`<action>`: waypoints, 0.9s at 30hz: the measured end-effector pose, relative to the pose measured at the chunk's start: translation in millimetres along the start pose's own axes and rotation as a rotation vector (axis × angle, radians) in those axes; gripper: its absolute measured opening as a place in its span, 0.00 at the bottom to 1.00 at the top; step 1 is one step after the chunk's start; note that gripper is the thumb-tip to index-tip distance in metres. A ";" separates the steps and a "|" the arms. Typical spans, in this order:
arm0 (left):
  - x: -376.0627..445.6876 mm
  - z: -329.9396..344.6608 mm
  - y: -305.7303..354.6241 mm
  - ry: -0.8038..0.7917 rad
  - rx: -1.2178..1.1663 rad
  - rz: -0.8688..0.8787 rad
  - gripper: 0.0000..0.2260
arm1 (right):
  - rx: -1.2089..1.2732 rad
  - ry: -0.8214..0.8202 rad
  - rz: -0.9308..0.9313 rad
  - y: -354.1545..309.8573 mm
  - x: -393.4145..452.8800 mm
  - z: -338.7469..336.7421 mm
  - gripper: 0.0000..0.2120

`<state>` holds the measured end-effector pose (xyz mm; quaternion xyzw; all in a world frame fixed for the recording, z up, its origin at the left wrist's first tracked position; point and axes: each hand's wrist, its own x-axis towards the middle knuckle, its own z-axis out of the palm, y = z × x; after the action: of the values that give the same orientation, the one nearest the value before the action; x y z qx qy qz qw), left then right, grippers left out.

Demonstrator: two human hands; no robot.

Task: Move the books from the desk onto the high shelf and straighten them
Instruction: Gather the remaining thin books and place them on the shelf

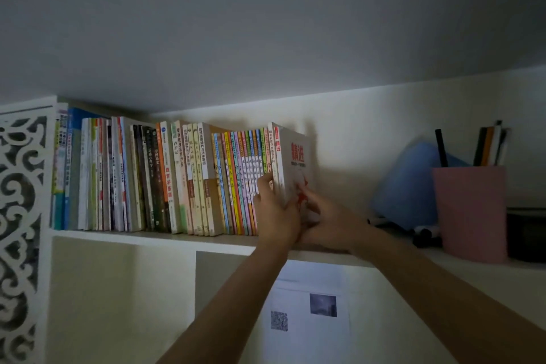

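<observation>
Clearly the shelving step is nearly done: the white book with red characters (297, 168) stands upright at the right end of the row of books (165, 177) on the high shelf (153, 238), well short of its right end. The left hand (276, 213) presses straight fingers (266, 183) against the spines beside it, while the right hand (320, 216) curls round the book's lower cover. Next, I judge, comes squaring it flush with its neighbours and letting go without tipping it toward the pink pen cup (469, 213)
</observation>
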<state>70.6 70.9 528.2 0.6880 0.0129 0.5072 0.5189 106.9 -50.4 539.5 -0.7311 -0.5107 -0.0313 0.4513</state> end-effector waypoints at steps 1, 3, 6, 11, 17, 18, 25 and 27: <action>-0.2 -2.4 1.5 -0.021 0.021 -0.002 0.24 | -0.005 0.012 0.005 -0.5 1.1 2.6 0.49; -1.3 -13.5 4.8 -0.050 0.114 0.055 0.23 | -0.073 0.096 0.028 -1.6 6.0 7.4 0.51; 0.8 -38.8 13.1 -0.064 0.351 0.195 0.20 | -0.178 0.136 0.044 -5.4 11.7 11.6 0.53; 9.3 -50.5 9.2 -0.090 0.584 0.313 0.26 | -0.162 0.096 0.087 -2.3 22.0 12.0 0.55; 23.0 -44.2 -9.0 -0.050 0.607 0.386 0.40 | -0.214 0.100 0.143 11.5 44.4 13.8 0.57; 25.3 -45.4 -11.8 -0.055 0.599 0.385 0.40 | -0.208 0.093 0.146 13.5 47.9 14.3 0.57; 25.6 -50.0 -10.5 -0.092 0.741 0.465 0.38 | -0.237 0.112 0.129 14.4 46.2 19.3 0.54; 17.1 -53.9 -9.2 -0.095 0.759 0.460 0.32 | -0.316 0.078 0.130 11.6 37.8 20.0 0.43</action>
<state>45.2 122.2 530.4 0.8372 0.0212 0.5366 0.1035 125.6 -10.3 539.6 -0.8226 -0.4334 -0.1103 0.3511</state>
